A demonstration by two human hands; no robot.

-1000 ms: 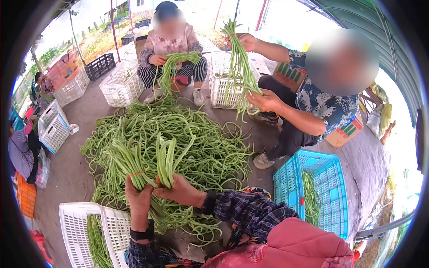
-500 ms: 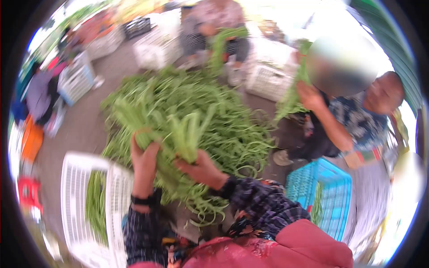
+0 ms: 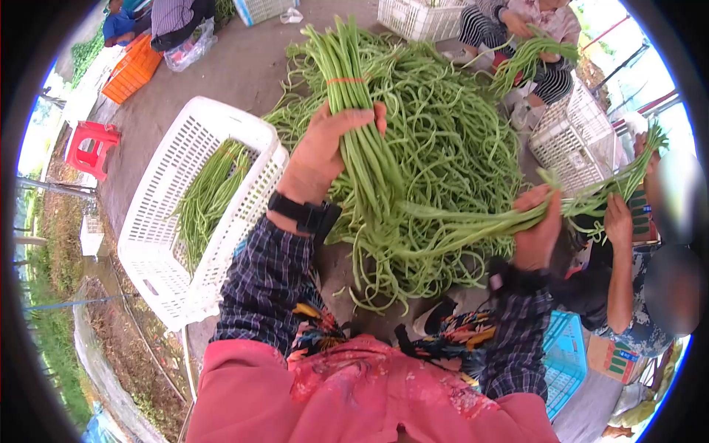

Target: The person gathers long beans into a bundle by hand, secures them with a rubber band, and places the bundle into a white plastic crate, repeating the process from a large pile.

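My left hand [image 3: 321, 151] is wrapped round a bundle of long beans [image 3: 341, 55], just below the orange band [image 3: 346, 80] that circles it. From there the beans hang down, bend and run off to the right. Closed on their far ends, at the right, is my right hand [image 3: 538, 229]. Under and behind the bundle lies a big loose heap of long beans [image 3: 450, 140] on the ground.
At the left stands a white crate [image 3: 159, 277] with long beans [image 3: 214, 192] inside. A blue crate [image 3: 567, 369] sits at lower right. Co-workers handle beans at upper right and right. A red stool [image 3: 92, 148] and an orange crate [image 3: 133, 70] are farther left.
My view has turned to the right hand side's opposite, showing more of the white crate. My hands have moved apart, the right one drawing the bean ends out to the right.
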